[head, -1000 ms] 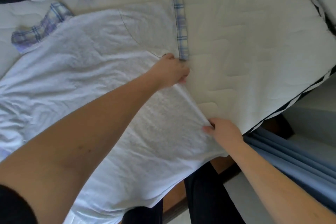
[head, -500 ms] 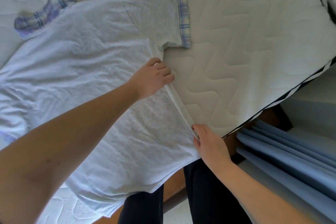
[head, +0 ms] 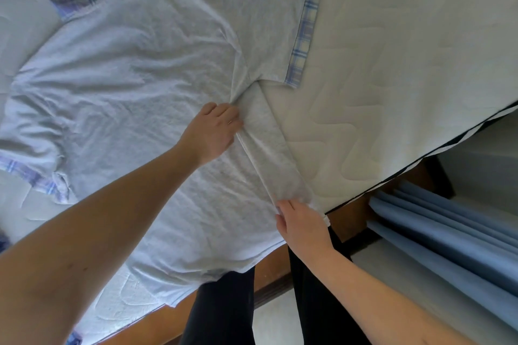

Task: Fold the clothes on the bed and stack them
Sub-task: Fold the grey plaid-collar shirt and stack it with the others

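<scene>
A light grey polo shirt (head: 134, 86) with plaid blue collar and sleeve cuffs lies spread face down on the white quilted mattress (head: 392, 64). Its right side edge is turned inward in a narrow fold running from the armpit down to the hem. My left hand (head: 213, 131) holds the upper end of that fold just below the right sleeve, fingers curled on the cloth. My right hand (head: 300, 224) pinches the lower end of the fold at the hem, near the bed's edge. The hem hangs slightly over the mattress edge.
The mattress corner (head: 420, 159) with dark piping lies to the right. Beyond it hang blue curtains (head: 448, 232). My dark trousers (head: 224, 311) stand against the wooden bed frame (head: 269, 269) below the shirt.
Both hands have moved inward and down along the shirt's right side, lifting its edge and turning it over into a narrow fold. The view shifted so the dark clothes at top left left the frame.
</scene>
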Demonstrator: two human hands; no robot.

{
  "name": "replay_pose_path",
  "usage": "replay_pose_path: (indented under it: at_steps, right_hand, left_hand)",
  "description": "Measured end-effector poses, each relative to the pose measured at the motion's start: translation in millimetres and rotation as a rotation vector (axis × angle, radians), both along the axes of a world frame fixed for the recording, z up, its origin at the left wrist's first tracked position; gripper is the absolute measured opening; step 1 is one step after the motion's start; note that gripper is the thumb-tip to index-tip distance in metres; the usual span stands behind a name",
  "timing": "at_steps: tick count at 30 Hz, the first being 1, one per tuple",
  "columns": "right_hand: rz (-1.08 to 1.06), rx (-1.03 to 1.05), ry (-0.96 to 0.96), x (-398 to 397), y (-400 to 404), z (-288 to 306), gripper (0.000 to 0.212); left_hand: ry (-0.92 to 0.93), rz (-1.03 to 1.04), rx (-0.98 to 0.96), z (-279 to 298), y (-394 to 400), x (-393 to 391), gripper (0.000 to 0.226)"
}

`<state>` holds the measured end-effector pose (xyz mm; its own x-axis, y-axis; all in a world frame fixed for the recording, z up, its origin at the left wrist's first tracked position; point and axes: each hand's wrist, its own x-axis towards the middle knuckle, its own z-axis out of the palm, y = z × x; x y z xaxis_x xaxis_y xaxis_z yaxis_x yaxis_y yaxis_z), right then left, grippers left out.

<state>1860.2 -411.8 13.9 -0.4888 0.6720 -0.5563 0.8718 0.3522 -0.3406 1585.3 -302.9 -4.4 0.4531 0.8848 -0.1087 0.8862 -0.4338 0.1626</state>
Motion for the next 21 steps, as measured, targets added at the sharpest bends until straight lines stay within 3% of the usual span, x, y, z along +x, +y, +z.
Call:
replay_pose_path:
  at_steps: [3, 6, 8, 10, 12, 17, 21]
  right_hand:
    - [0.02, 0.054, -0.125, 12, -6, -1, 0.027]
    - [0.09, -0.05, -0.297, 19, -9, -7, 0.052]
    - [0.109, -0.023, -0.373, 16, -10, -8, 0.055]
    - [0.125, -0.019, -0.412, 11, -9, -6, 0.048]
    - [0.074, -0.007, -0.332, 9, -6, -5, 0.053]
    - [-0.509, 0.087, 0.116, 17, 30, -12, 0.037]
    - [-0.735, -0.189, 0.194, 3, 89, -21, 0.044]
  left_hand:
    - [-0.232, 0.355, -0.042, 3, -11, 13, 0.026]
    - [-0.519, 0.9, -0.3, 4, 1, 29, 0.053]
    - [-0.6, 1.128, -0.42, 1, 16, 33, 0.056]
    - [-0.509, 1.125, -0.466, -4, 25, 35, 0.035]
    - [-0.429, 1.1, -0.499, -7, 27, 36, 0.016]
    - [-0.484, 1.159, -0.526, -11, 14, 29, 0.02]
    - [-0.683, 1.204, -0.662, -16, 5, 28, 0.026]
